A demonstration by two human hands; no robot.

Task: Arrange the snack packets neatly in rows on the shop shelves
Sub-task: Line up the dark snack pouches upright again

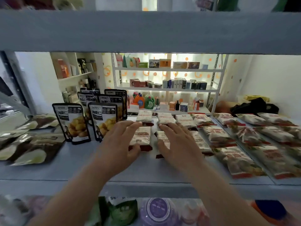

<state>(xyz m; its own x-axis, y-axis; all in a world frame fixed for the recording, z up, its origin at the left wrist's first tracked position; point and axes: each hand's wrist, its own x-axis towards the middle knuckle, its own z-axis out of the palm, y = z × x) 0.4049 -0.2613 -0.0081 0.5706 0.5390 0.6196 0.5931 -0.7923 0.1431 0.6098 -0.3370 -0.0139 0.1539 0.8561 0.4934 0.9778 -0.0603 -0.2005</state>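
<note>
Small white plastic snack packets with dark red ends (144, 116) lie flat in rows at the middle of the pale grey shelf (78, 162). Bigger white-and-red packets (236, 160) lie toward its right edge. Black pouches (73, 123) stand upright on the left part.

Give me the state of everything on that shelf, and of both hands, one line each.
left hand, open, fingers flat on left small packet
right hand, open, fingers flat on right small packet
black pouches, standing upright
large packets, lying flat in rough rows
brown pouches, lying flat, overlapping
</note>
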